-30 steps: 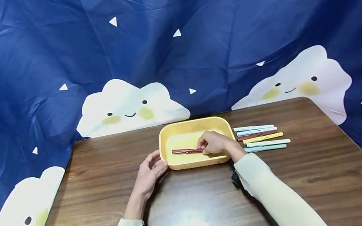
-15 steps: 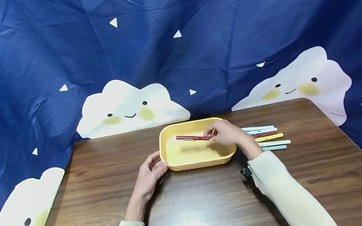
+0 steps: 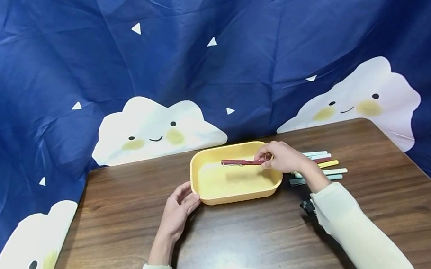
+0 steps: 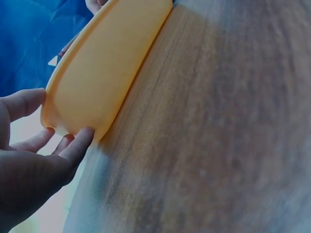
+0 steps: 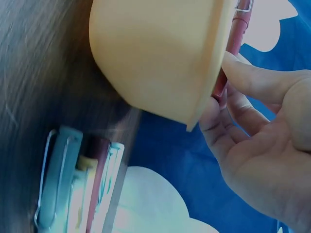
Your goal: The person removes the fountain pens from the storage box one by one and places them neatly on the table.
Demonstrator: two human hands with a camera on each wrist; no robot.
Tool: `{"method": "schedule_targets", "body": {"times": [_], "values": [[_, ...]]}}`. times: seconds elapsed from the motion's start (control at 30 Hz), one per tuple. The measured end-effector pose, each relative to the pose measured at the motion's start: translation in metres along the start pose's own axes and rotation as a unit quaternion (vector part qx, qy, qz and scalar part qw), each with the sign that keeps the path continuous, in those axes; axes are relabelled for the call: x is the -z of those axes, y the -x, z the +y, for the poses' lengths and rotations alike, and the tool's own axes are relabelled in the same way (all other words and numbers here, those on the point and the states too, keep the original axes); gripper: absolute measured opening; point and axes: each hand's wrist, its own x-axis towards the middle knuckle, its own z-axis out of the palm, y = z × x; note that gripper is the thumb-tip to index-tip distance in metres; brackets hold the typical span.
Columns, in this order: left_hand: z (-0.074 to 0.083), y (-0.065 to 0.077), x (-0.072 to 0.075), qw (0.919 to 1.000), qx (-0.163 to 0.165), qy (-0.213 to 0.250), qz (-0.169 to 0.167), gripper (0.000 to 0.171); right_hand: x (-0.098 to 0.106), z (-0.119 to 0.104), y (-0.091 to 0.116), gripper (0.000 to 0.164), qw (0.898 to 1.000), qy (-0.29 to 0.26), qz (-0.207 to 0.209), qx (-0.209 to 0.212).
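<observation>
A dark red pen (image 3: 238, 162) with a metal clip is pinched between the thumb and fingers of my right hand (image 3: 286, 158). It is held nearly level above the right part of a yellow plastic box (image 3: 238, 197). In the right wrist view the pen (image 5: 237, 32) shows just past the rim of the box (image 5: 155, 53). My left hand (image 3: 179, 209) rests against the box's left end, thumb near the front corner. The left wrist view shows its spread, relaxed fingertips touching the box wall (image 4: 104, 68).
Several capped pens lie side by side on the table right of the box, among them a yellow pen (image 3: 328, 164), a teal pen (image 5: 59, 177) and another dark red one. The wooden table (image 3: 120, 185) backs onto a blue cloth (image 3: 200, 50) with clouds.
My right hand has lifted the dark red pen from low in the box and moved it to the right, uncovering the box's floor. My left hand and the box have stayed put.
</observation>
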Motion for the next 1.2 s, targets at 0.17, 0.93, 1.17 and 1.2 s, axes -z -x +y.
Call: {"method": "schedule_targets", "body": {"times": [0.17, 0.93, 1.17, 1.2], "values": [[0.000, 0.001, 0.000, 1.0000, -0.003, 0.006, 0.003, 0.056, 0.008, 0.005, 0.004, 0.015, 1.000, 0.020, 0.005, 0.001], [-0.001, 0.001, 0.002, 0.9997, 0.004, 0.023, 0.003, 0.053, 0.053, 0.050, 0.033, 0.016, 0.996, 0.079, 0.036, 0.001], [0.000, -0.001, 0.001, 0.9996, 0.009, 0.027, 0.000, 0.055, 0.066, 0.067, 0.044, 0.015, 0.997, 0.068, 0.037, -0.024], [0.000, 0.000, 0.001, 0.9996, 0.008, 0.028, -0.002, 0.056, 0.068, 0.070, 0.045, 0.015, 0.997, 0.065, 0.036, -0.030]]}}
